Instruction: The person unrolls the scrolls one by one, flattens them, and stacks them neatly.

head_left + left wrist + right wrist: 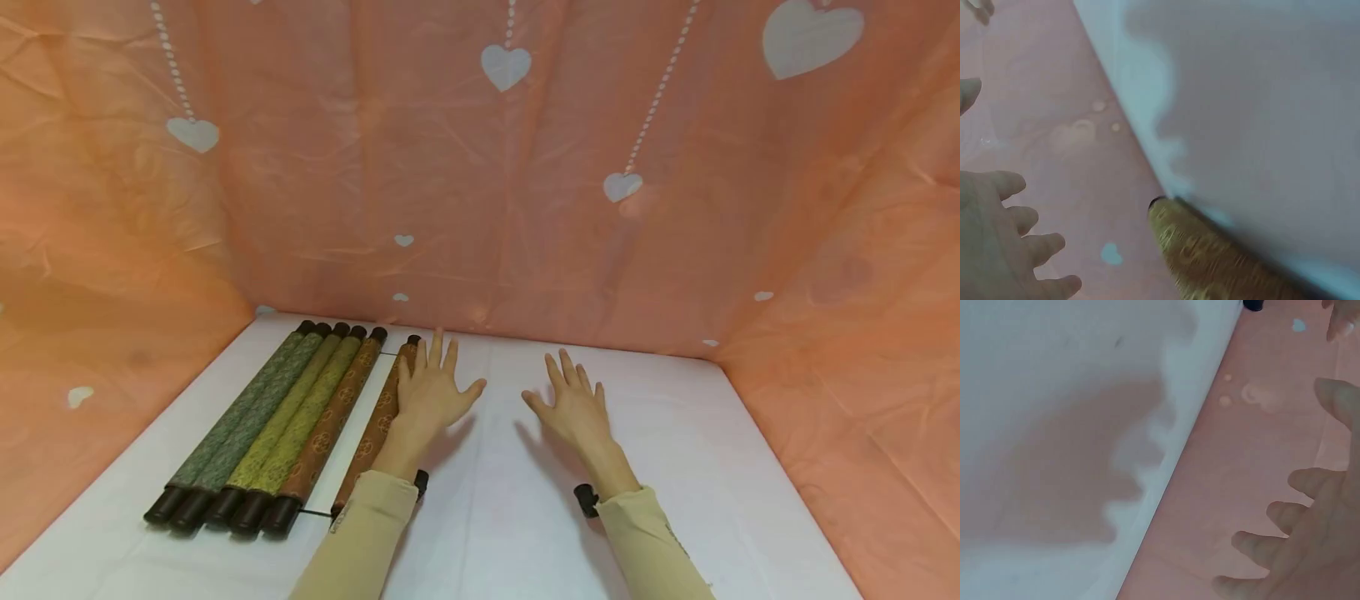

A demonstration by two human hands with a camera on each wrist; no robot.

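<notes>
Both hands hover above the white table with fingers spread and hold nothing. My left hand (430,396) is over the right edge of a brown patterned scroll roll (381,421) and partly hides it; whether they touch I cannot tell. In the left wrist view, that roll (1210,259) lies beside the left hand (997,244). A second brown roll (333,421) lies parallel to it, with a white strip between and thin dark lines joining them near both ends. My right hand (576,404) is apart from the rolls; its fingers also spread in the right wrist view.
Left of the brown rolls, two yellow-green rolls (303,417) and two green rolls (236,417) lie side by side, all with dark end knobs. Pink cloth walls (480,208) with white hearts stand behind and beside the white tabletop (495,533).
</notes>
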